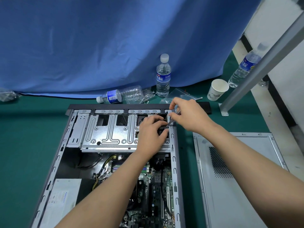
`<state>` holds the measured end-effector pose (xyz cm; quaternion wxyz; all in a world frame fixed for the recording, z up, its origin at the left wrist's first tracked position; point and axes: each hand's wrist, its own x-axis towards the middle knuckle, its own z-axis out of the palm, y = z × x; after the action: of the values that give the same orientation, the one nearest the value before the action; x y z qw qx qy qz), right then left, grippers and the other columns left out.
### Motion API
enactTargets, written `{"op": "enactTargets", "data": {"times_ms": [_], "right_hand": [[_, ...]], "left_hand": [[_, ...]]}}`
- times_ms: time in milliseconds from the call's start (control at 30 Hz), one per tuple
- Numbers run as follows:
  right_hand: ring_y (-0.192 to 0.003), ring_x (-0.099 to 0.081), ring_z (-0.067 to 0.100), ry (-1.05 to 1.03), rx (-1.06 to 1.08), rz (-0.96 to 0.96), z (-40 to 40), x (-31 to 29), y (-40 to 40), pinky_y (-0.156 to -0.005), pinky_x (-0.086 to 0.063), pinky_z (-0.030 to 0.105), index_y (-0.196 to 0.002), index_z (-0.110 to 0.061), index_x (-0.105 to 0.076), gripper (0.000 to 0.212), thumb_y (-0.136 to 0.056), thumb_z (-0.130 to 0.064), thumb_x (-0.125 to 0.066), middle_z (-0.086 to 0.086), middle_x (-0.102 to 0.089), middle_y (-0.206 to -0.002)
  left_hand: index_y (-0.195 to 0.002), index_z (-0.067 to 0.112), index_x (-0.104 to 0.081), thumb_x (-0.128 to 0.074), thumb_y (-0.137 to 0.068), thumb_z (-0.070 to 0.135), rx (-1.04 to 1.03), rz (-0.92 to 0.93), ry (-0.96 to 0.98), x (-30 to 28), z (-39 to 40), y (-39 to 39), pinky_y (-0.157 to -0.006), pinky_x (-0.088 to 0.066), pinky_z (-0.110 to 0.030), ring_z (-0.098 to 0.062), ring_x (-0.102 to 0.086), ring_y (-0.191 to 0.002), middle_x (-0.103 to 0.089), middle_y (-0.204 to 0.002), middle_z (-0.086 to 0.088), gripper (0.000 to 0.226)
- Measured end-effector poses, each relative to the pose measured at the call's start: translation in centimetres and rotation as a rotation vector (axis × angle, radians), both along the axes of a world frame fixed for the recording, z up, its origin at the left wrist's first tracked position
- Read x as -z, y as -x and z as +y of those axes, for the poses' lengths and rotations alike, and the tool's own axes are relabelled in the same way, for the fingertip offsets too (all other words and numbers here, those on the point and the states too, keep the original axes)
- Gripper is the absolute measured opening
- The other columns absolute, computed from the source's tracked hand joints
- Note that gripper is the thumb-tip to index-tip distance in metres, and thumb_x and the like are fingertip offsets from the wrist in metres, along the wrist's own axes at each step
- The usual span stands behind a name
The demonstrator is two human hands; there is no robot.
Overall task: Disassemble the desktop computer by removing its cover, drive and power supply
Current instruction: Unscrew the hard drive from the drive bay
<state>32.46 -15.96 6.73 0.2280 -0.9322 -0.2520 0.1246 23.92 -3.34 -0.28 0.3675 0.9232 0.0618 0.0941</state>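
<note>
A green desk point(24, 145) carries everything, with a blue cloth point(98, 46) hanging along its far edge. At the left and middle lies the open computer case point(54, 168), its cover off: the grey power supply point(62, 201) sits in the near left corner of the case, the motherboard point(153, 186) fills the near right part, and the silver drive cage point(107, 130) spans the far end. Behind the case, near the desk's far edge, an empty bottle point(118, 95) lies on its side and a water bottle point(163, 76) stands upright. The left hand point(151, 130) rests on the right end of the drive cage, fingers curled over a dark part there (whether it truly grips the part I cannot tell). Just beside it, the right hand point(187, 112) pinches a slim screwdriver point(171, 118) at the case's far right corner. The removed side cover point(238, 178) lies flat toward the desk's right edge, just beside the case. A paper cup point(217, 89) and another bottle point(245, 68) stand at the far right, by a grey metal post point(263, 68).
</note>
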Motion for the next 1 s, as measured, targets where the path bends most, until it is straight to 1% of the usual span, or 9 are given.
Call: {"op": "enactTargets", "data": {"times_ms": [67,200,300,433,633,733,800,900,1000], "right_hand": [[-0.081,-0.059,0.026,-0.02,0.003,0.003,-0.1,0.1,0.0,-0.073,-0.051,0.038,-0.093,-0.025,-0.053,0.01,-0.088,-0.031,-0.059,-0.008,-0.052,-0.067],[-0.084,-0.061,0.026,-0.062,0.01,0.025,-0.1,0.3,0.0,-0.076,-0.052,0.04,-0.092,-0.026,-0.053,0.009,-0.088,-0.031,-0.06,-0.004,-0.058,-0.072],[-0.083,-0.06,0.024,-0.077,0.012,0.024,0.0,0.4,0.2,-0.076,-0.051,0.039,-0.089,-0.028,-0.053,0.009,-0.087,-0.031,-0.061,-0.006,-0.057,-0.071],[-0.074,-0.058,0.02,-0.122,0.059,0.04,-0.1,0.2,0.4,-0.069,-0.05,0.034,-0.084,-0.027,-0.053,0.011,-0.085,-0.03,-0.064,-0.011,-0.054,-0.068],[-0.058,-0.059,0.01,-0.179,0.123,0.066,-0.1,-0.3,1.2,-0.058,-0.047,0.026,-0.077,-0.021,-0.055,0.015,-0.083,-0.028,-0.067,-0.005,-0.06,-0.064],[-0.041,-0.049,0.0,-0.34,0.236,0.159,-0.3,-0.4,1.7,-0.042,-0.033,0.01,-0.07,-0.016,-0.06,0.02,-0.079,-0.028,-0.073,-0.005,-0.059,-0.052],[-0.04,-0.045,0.0,-0.529,0.36,0.229,-0.3,-0.5,2.1,-0.044,-0.033,0.011,-0.068,-0.014,-0.062,0.023,-0.08,-0.031,-0.073,-0.006,-0.056,-0.048],[-0.051,-0.044,0.009,-0.623,0.511,0.183,-0.1,-0.7,2.7,-0.055,-0.039,0.027,-0.062,-0.016,-0.058,0.037,-0.089,-0.041,-0.058,-0.006,-0.052,-0.052],[-0.055,-0.047,0.011,-0.652,0.499,0.197,0.4,-1.1,3.9,-0.065,-0.044,0.035,-0.061,-0.016,-0.052,0.043,-0.097,-0.038,-0.045,-0.003,-0.055,-0.059]], "left_hand": [[-0.102,0.009,-0.073,-0.068,-0.085,0.017,-0.031,0.003,0.028,0.1,-0.1,0.0,-0.097,-0.037,-0.041,-0.023,-0.05,-0.107,-0.061,-0.111,-0.003,0.02],[-0.094,0.009,-0.075,-0.069,-0.085,0.013,-0.07,-0.008,0.096,-0.1,0.0,-0.1,-0.095,-0.038,-0.042,-0.022,-0.05,-0.104,-0.061,-0.107,-0.003,0.012],[-0.09,0.009,-0.075,-0.069,-0.085,0.014,-0.085,-0.006,0.117,-0.3,0.1,-0.1,-0.095,-0.038,-0.042,-0.02,-0.049,-0.103,-0.061,-0.105,-0.002,0.009],[-0.088,0.009,-0.074,-0.069,-0.085,0.014,-0.061,0.01,0.129,-0.6,0.2,0.1,-0.096,-0.036,-0.043,-0.019,-0.049,-0.104,-0.061,-0.107,0.0,0.008],[-0.086,0.009,-0.072,-0.071,-0.083,0.015,-0.012,-0.002,0.093,-1.4,0.4,0.5,-0.097,-0.035,-0.044,-0.02,-0.051,-0.102,-0.063,-0.105,0.0,0.007],[-0.088,0.008,-0.072,-0.069,-0.085,0.015,0.006,-0.027,0.085,-1.8,0.7,0.8,-0.094,-0.037,-0.04,-0.02,-0.052,-0.099,-0.063,-0.1,0.0,0.008],[-0.089,0.009,-0.071,-0.067,-0.087,0.015,0.006,-0.024,0.115,-2.2,0.9,1.0,-0.084,-0.038,-0.032,-0.016,-0.051,-0.09,-0.062,-0.091,0.003,0.007],[-0.085,0.017,-0.07,-0.064,-0.089,0.013,-0.084,0.068,0.406,-3.1,1.1,1.4,-0.066,-0.041,-0.02,-0.006,-0.052,-0.07,-0.062,-0.075,0.009,0.008],[-0.08,0.015,-0.07,-0.063,-0.09,0.014,-0.162,0.125,0.717,-3.9,0.9,1.8,-0.063,-0.045,-0.012,-0.001,-0.058,-0.064,-0.066,-0.07,0.008,0.013]]}}
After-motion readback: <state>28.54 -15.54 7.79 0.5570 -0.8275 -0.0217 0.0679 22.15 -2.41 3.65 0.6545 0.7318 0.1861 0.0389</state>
